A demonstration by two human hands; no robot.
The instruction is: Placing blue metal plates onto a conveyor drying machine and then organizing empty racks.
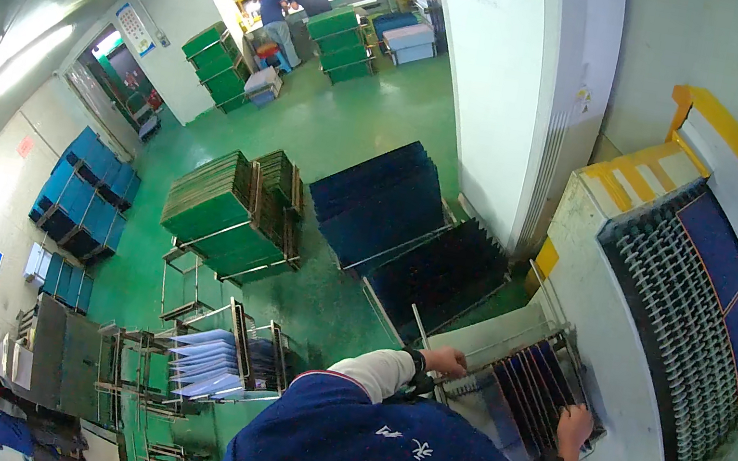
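Observation:
My left hand point(445, 360), a black strap at its wrist, is over the left side of a metal rack point(594, 401), fingers drawn together; whatever is in them is too small to make out. Several thin dark panels point(526, 386) stand in the rack in a slanted row with narrow gaps. At the row's right end my right hand point(574, 429), also strapped in black, has its fingers curled at a panel's edge. The fingertips are partly hidden, and I cannot tell how firm that hold is.
A white machine point(633, 343) with rows of rollers point(666, 319) stands to the right. Dark panel stacks point(383, 204), green panel racks point(220, 215) and a rack of pale sheets point(210, 365) stand on the green floor. A white cabinet point(500, 87) rises ahead; people point(275, 15) work far off.

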